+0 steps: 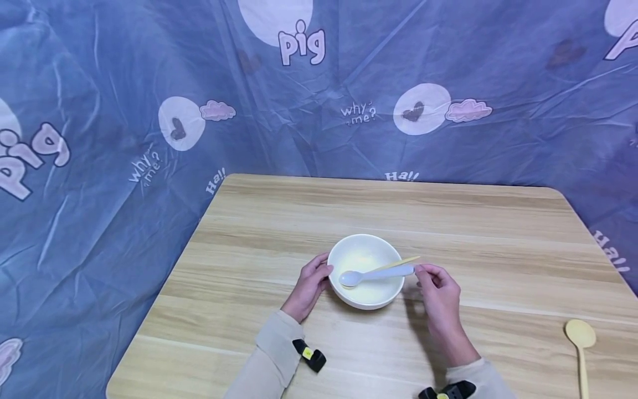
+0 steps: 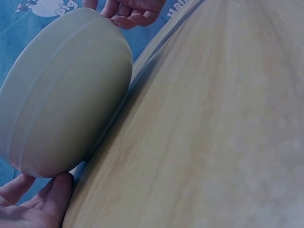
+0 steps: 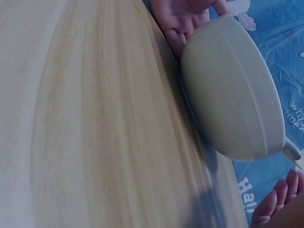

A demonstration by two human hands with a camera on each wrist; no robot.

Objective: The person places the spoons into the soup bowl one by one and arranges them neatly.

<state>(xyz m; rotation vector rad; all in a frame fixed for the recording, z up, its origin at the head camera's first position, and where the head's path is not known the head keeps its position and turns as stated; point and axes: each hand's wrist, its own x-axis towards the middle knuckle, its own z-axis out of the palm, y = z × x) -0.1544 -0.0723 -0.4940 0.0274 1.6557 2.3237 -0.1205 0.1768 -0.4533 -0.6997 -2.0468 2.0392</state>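
A white bowl [image 1: 356,250] sits at the middle of the table. My left hand [image 1: 305,291] grips its left side, with the thumb at the rim and the other fingers against the outer wall, as the left wrist view also shows. Inside the bowl lies a pale blue spoon [image 1: 386,272], its handle reaching over the right rim. My right hand [image 1: 442,302] pinches the end of that handle between thumb and forefinger. A thin yellow handle [image 1: 411,259] sticks out beside it, its other end hidden under the blue spoon.
A yellow round-headed spoon [image 1: 580,334] lies at the right front of the wooden table [image 1: 279,221]. A blue printed cloth [image 1: 124,66] hangs behind the table and along its left side. Both sleeves carry black wrist straps [image 1: 311,357].
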